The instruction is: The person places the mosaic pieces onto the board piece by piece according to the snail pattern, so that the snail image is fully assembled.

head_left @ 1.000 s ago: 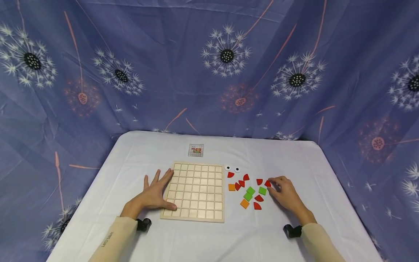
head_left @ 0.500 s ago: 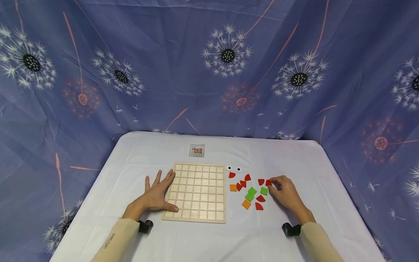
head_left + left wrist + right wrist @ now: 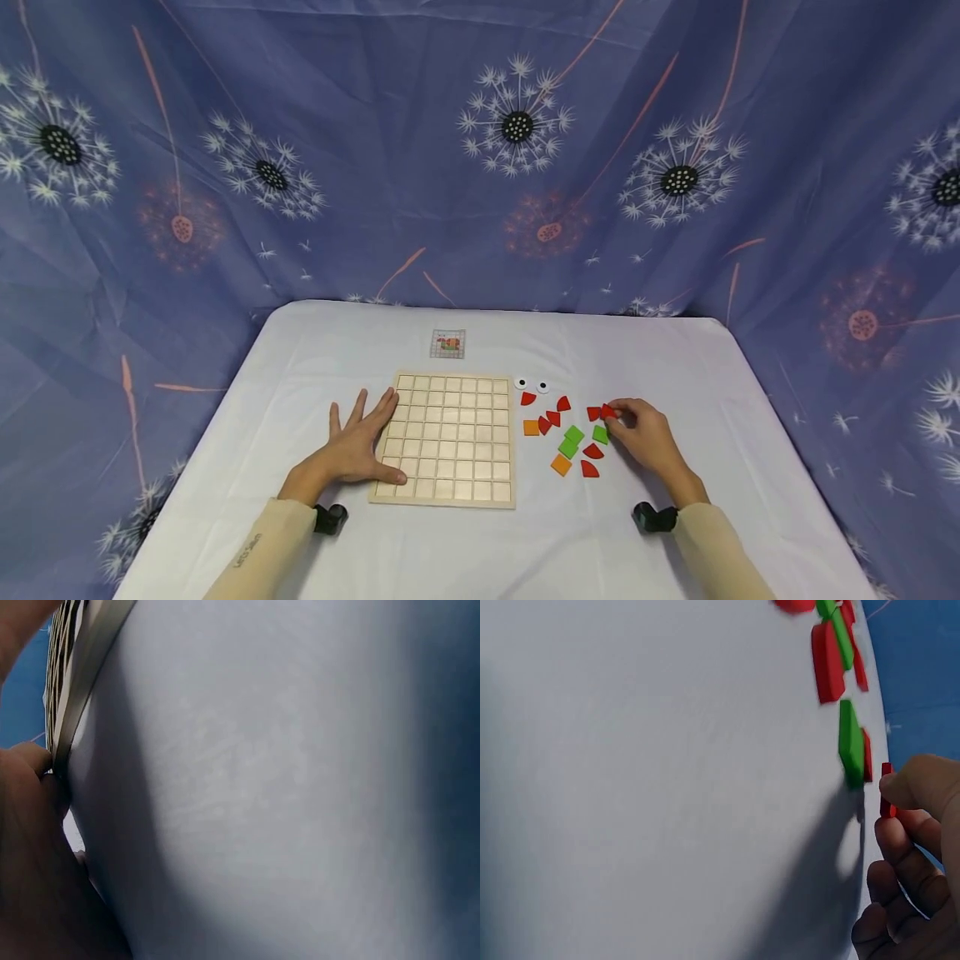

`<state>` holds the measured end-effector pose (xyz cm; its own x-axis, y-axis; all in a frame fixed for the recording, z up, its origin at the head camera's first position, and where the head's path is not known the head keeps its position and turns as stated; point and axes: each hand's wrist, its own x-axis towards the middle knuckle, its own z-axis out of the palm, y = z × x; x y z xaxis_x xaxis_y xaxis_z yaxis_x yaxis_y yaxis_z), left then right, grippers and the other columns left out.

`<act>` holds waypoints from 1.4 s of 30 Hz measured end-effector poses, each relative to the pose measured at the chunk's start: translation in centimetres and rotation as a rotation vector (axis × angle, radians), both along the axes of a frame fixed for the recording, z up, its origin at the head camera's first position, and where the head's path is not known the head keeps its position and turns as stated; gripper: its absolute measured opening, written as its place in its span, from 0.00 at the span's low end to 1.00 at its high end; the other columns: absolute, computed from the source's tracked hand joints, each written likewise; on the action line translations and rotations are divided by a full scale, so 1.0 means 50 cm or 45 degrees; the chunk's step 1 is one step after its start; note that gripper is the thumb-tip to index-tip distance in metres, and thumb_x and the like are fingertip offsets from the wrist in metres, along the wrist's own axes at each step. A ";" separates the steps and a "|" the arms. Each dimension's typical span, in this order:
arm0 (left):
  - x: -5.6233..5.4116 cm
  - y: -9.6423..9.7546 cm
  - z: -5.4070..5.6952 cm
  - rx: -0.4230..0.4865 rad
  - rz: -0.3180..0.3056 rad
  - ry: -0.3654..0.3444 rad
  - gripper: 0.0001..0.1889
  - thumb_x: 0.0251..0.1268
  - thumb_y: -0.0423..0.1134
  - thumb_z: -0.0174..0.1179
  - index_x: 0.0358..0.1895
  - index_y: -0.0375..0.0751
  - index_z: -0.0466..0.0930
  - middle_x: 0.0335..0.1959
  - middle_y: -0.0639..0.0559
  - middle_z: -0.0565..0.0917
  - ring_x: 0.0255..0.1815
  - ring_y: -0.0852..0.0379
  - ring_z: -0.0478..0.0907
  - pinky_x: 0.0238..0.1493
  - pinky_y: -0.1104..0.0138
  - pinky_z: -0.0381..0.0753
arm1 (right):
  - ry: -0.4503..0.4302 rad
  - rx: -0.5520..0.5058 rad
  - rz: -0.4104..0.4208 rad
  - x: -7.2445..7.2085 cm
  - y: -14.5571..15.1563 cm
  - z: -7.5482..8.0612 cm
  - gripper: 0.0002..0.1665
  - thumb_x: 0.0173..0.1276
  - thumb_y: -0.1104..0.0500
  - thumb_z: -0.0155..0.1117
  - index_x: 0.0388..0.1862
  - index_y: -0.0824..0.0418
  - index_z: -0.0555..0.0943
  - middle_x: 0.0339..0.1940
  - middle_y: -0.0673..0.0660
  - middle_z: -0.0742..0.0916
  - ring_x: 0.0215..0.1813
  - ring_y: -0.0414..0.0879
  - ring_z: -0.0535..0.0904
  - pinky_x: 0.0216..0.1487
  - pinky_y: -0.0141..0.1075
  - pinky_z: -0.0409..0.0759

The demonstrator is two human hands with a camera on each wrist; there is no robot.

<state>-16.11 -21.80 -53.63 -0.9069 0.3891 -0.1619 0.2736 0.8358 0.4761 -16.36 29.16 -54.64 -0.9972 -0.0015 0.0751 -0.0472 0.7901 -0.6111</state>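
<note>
A pale wooden grid board point(image 3: 455, 439) lies on the table with bare squares. My left hand point(image 3: 347, 448) rests at its left side, fingers spread, thumb on the near left corner and fingertips at the far left edge. In the left wrist view, part of that hand point(image 3: 34, 855) shows beside the board's rim point(image 3: 82, 682). Between thumb and fingers, my right hand point(image 3: 647, 435) pinches a red quarter-circle piece point(image 3: 608, 412), seen edge-on in the right wrist view as a red tile point(image 3: 887, 791). Another red piece point(image 3: 593, 413) and a green square point(image 3: 601, 434) lie close by.
Several red quarter circles point(image 3: 590, 469), green squares point(image 3: 574, 435) and orange squares point(image 3: 561, 465) lie right of the board. Two eye discs point(image 3: 543, 387) lie near its far right corner. Beyond the board is a small picture card point(image 3: 447, 343). A patterned curtain point(image 3: 390, 167) hangs behind the table.
My right hand has shifted slightly left and away from me, with the red quarter-circle piece now pinched and moved toward the neighbouring red one. The left hand keeps its place on the board.
</note>
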 end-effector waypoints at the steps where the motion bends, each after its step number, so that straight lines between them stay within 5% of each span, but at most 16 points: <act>1: -0.001 0.000 0.001 0.004 0.000 0.006 0.76 0.33 0.73 0.78 0.85 0.42 0.45 0.86 0.45 0.47 0.84 0.26 0.32 0.69 0.25 0.18 | 0.008 -0.006 0.004 -0.001 -0.004 0.002 0.17 0.69 0.61 0.70 0.54 0.67 0.85 0.43 0.59 0.86 0.47 0.53 0.80 0.53 0.49 0.81; 16: -0.003 0.003 -0.004 -0.004 0.008 0.016 0.75 0.34 0.75 0.76 0.85 0.43 0.45 0.87 0.47 0.46 0.84 0.28 0.31 0.70 0.26 0.18 | 0.003 -0.102 0.027 -0.024 -0.095 0.043 0.18 0.70 0.57 0.71 0.56 0.62 0.85 0.47 0.59 0.86 0.47 0.52 0.81 0.49 0.41 0.85; 25: -0.001 0.002 -0.006 -0.004 0.015 0.037 0.75 0.33 0.75 0.76 0.85 0.42 0.46 0.86 0.46 0.47 0.84 0.28 0.33 0.69 0.25 0.19 | 0.013 -0.158 0.118 -0.037 -0.172 0.040 0.16 0.68 0.58 0.72 0.54 0.60 0.86 0.43 0.55 0.87 0.43 0.47 0.78 0.45 0.34 0.81; 42: 0.002 0.000 -0.008 -0.028 0.007 0.039 0.75 0.34 0.76 0.75 0.85 0.44 0.46 0.86 0.47 0.47 0.84 0.27 0.33 0.69 0.24 0.19 | 0.027 -0.211 0.266 -0.041 -0.318 0.027 0.12 0.65 0.59 0.74 0.47 0.60 0.88 0.39 0.49 0.88 0.46 0.45 0.81 0.55 0.44 0.81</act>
<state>-16.01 -21.81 -54.02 -0.9136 0.3809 -0.1427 0.2831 0.8474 0.4492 -18.40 13.28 -53.31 -0.9747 -0.1930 0.1125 -0.2130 0.6510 -0.7286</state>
